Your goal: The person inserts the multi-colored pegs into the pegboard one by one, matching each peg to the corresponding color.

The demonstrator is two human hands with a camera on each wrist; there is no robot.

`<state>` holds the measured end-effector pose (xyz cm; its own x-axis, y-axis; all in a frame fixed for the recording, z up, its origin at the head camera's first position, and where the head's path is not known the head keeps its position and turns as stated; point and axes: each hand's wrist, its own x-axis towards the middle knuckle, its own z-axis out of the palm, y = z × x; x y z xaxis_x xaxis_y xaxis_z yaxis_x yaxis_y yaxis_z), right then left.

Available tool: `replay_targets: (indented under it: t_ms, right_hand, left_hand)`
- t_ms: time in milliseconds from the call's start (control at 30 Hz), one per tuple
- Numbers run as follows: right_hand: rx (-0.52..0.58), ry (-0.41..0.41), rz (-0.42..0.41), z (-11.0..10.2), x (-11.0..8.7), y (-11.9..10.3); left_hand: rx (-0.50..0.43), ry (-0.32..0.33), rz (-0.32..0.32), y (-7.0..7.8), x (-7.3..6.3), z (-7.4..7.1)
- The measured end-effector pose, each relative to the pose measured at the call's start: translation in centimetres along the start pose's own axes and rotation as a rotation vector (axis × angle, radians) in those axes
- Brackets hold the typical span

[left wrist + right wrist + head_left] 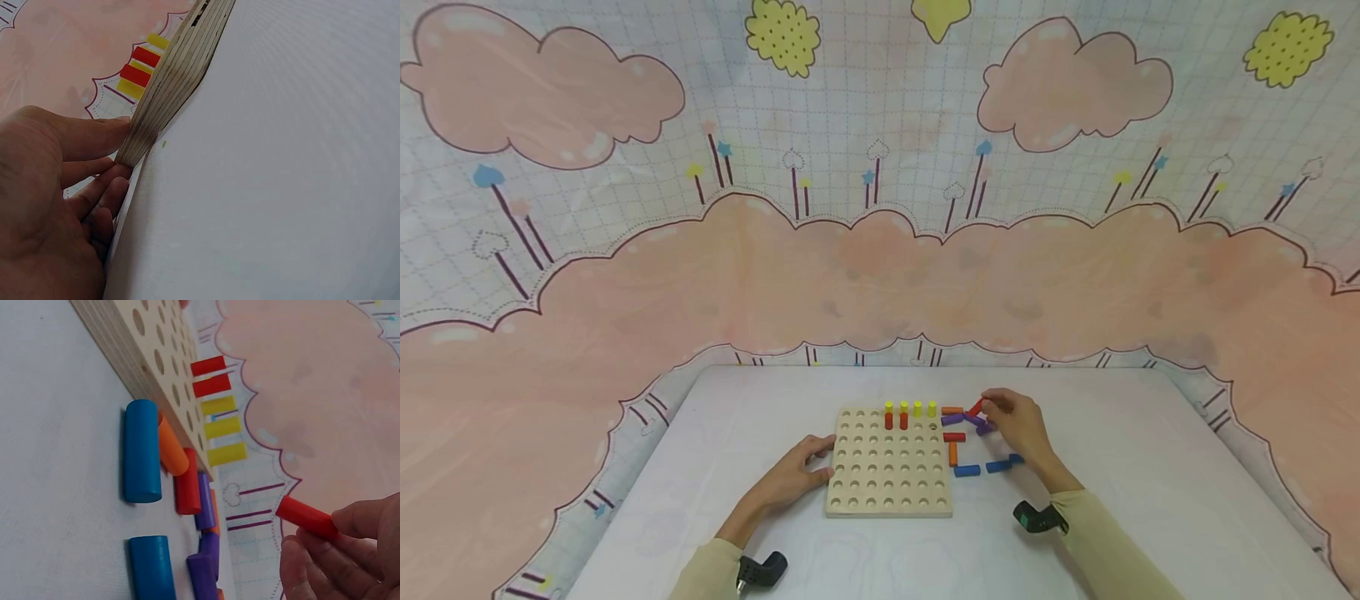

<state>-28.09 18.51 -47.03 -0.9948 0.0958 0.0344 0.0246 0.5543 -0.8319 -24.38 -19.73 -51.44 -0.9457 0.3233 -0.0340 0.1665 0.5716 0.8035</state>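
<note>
The left hand (793,471) points inward, thumb and forefinger spread apart, the other fingers loosely bent. The right hand (1018,421) (its forearm (1105,537) slanting inward) pinches between thumb and fingers.

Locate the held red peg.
In the right wrist view, the red peg is at lower right, pinched by the right hand, right of the loose purple pegs.

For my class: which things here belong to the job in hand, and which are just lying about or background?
Belong to the job:
wooden board, left hand at its edge
yellow pegs and two red pegs standing in it
held red peg, in the right hand
loose pegs beside the board, probably

Just there:
patterned backdrop
white table
black wrist devices
</note>
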Motion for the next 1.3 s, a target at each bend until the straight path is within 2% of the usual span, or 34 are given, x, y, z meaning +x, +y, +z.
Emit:
replay_targets:
  t_ms: [300,633,867,1100,1300]
  right_hand:
    - [0.066,-0.010,-0.004,0.2,-0.1,-0.5]
    - [0.079,-0.013,-0.008,0.6,-0.4,-1.4]
    - [0.125,-0.030,-0.038,1.6,-0.6,-2.0]
    - [0.103,-0.022,-0.056,2.9,-0.6,-2.7]
    - [0.135,-0.030,-0.064,4.1,-0.8,-3.2]
  left_hand:
    - [-0.002,0.003,-0.003,0.0,0.1,0.0]
    - [-0.027,-0.005,-0.016,0.0,0.1,-0.2]
    - [-0.035,-0.007,-0.017,-0.3,-0.1,-0.2]
    - [-0.029,-0.002,-0.013,-0.2,-0.1,-0.2]
    - [-0.028,-0.005,-0.010,-0.2,-0.1,-0.2]
